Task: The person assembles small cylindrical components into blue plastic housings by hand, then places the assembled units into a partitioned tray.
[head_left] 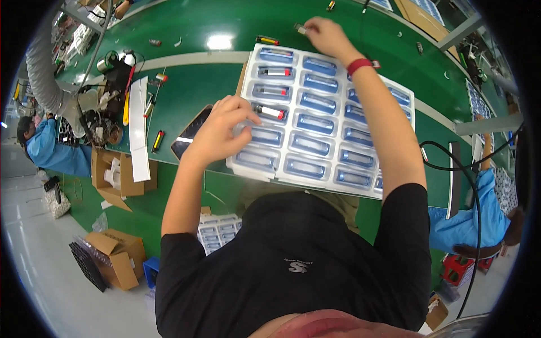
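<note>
A white plastic tray (332, 125) with rows of blue-bottomed pockets lies before me on the bench. Several small cylinders with white and red ends, such as this cylinder (272, 112), rest in its left column. My left hand (225, 127) hovers over the tray's left side, thumb and fingers apart, beside that cylinder. Reaching past the far edge, my right hand (328, 37) pinches a small pale cylindrical piece (301, 29) over the green surface. A yellow, red and black cylinder (267, 40) lies just beyond the tray's far left corner.
Left of the tray are a dark phone (193, 132), a white strip (139, 129) and another yellow-black cylinder (158, 141). A black cable (459, 168) hangs at the right. Co-workers in blue sit at both sides; cardboard boxes (119, 256) stand on the floor.
</note>
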Tool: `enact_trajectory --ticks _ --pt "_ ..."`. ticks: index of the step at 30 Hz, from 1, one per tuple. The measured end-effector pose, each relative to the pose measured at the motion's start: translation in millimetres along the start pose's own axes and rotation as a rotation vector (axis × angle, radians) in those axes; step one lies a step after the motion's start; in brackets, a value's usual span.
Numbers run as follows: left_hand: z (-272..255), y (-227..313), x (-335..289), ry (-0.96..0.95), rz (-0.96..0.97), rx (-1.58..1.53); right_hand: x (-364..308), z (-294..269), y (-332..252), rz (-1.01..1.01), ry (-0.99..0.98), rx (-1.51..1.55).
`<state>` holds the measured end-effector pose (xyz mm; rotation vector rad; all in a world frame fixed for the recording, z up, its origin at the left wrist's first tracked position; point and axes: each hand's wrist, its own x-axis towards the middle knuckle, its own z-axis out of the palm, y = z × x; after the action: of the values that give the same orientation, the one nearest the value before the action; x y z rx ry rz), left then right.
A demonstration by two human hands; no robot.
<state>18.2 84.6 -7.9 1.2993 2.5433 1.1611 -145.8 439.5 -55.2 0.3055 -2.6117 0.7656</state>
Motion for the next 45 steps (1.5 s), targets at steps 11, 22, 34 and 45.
enact_trajectory --ticks 11,22,34,45 --pt "10 3 -16 0.018 0.028 0.045 -111 -109 -121 0.39 -0.305 1.228" --pt "31 51 26 0.162 -0.57 -1.484 -144 -124 -150 0.409 -0.166 1.225" --pt "52 56 43 0.115 -0.441 -1.527 -166 -107 -162 0.305 -0.155 0.979" --pt "62 51 45 0.133 -0.394 -1.465 -168 -93 -160 0.242 -0.085 0.707"
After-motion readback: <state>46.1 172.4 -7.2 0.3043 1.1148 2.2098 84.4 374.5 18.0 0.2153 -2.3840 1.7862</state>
